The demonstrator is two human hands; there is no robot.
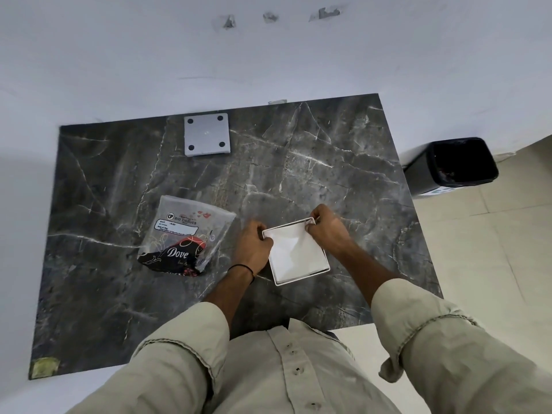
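Observation:
A white square holder (301,280) stands on the dark marble table (298,180), with a white tissue (294,249) lying inside it. My left hand (254,246) grips the holder's left far corner, fingers curled at the tissue's edge. My right hand (327,230) pinches the tissue at the holder's far right corner. To the left lies a mostly empty clear plastic tissue packet (185,237) with black and red print.
A grey square lid or plate (207,134) with four dark feet lies at the table's far edge by the white wall. A black bin (451,164) stands on the tiled floor to the right of the table.

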